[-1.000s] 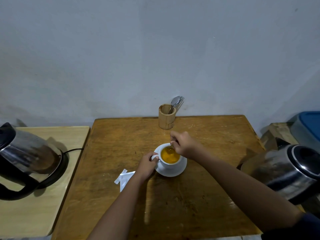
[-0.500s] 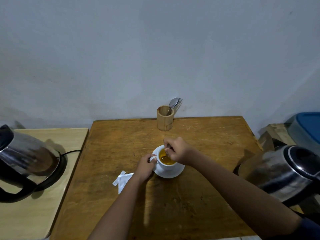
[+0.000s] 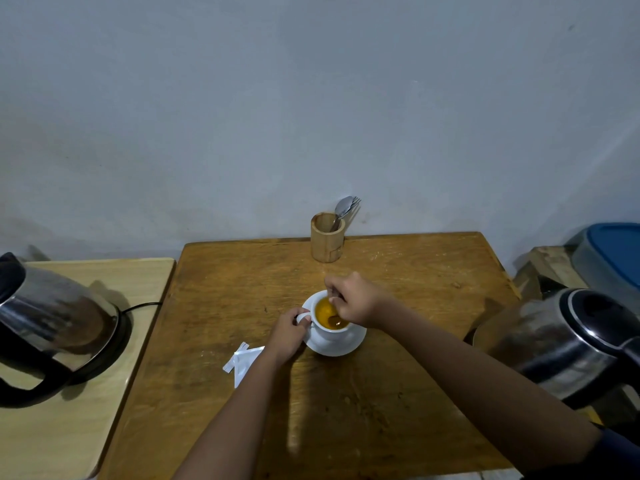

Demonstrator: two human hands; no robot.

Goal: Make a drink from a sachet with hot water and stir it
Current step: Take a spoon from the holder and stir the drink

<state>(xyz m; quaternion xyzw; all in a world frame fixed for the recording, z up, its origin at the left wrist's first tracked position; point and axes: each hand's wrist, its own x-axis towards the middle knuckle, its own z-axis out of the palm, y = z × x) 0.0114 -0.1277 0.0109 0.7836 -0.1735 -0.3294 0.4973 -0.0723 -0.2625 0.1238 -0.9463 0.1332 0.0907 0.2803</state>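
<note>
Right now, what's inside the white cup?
The cup holds orange liquid and a spoon bowl, held by the right hand. The bottom is hidden by the liquid.

A worn brown wooden table (image 3: 398,282) fills the middle and lower part of the frame, its far edge against the pale wall. At the centre of it sits a round white saucer (image 3: 349,344). Just to the lower left of the saucer lies a torn white paper sachet (image 3: 244,360), flat on the wood. A small cylindrical bamboo holder (image 3: 325,242) stands upright at the far edge, top centre of the table. At the right edge rests a steel kettle with black trim (image 3: 561,344). A paler wooden side table (image 3: 145,275) at the left of the frame adjoins it and carries a second steel kettle on a black base (image 3: 55,323).
</note>
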